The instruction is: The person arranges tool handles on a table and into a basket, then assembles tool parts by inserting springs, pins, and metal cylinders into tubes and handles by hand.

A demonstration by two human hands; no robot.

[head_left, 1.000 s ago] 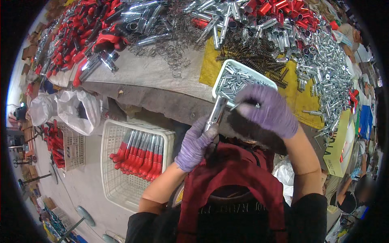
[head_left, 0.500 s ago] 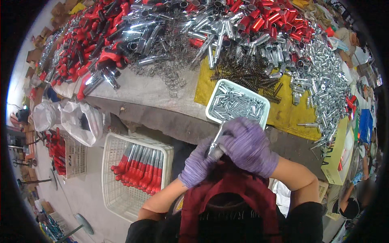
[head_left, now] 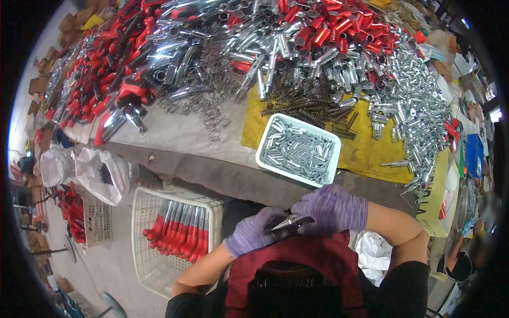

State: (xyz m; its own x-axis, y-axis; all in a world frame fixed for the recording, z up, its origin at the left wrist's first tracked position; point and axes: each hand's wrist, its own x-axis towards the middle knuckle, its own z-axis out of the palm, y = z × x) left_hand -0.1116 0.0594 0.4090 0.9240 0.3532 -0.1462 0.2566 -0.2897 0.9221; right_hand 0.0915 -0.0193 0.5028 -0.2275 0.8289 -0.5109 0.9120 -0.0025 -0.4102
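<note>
Close in front of my body, both hands wear purple knitted gloves and come together on a shiny metal piece (head_left: pixel 290 222). It looks narrow with a bright, tapered side; its full shape is hidden by fingers. My left hand (head_left: pixel 255 231) is closed around its left part. My right hand (head_left: pixel 335 210) grips it from the other side, fingers bent over it. Just beyond my hands, a pale rectangular tray (head_left: pixel 261 153) full of small silver pins (head_left: pixel 299 151) rests on the table's near edge.
Heaps of red-handled parts (head_left: pixel 101 79), chrome tubes (head_left: pixel 180 63), dark springs (head_left: pixel 302 100) and silver fittings (head_left: pixel 413 106) cover the table. A white crate (head_left: pixel 139 228) with rows of red-and-chrome handles (head_left: pixel 183 228) stands at lower left. White sacks (head_left: pixel 101 172) sit left; a yellow-green carton (head_left: pixel 437 199) stands right.
Both hands have drawn back toward my body, away from the tray, with the metal piece between them. It has turned from upright to more level. The view has shifted slightly.
</note>
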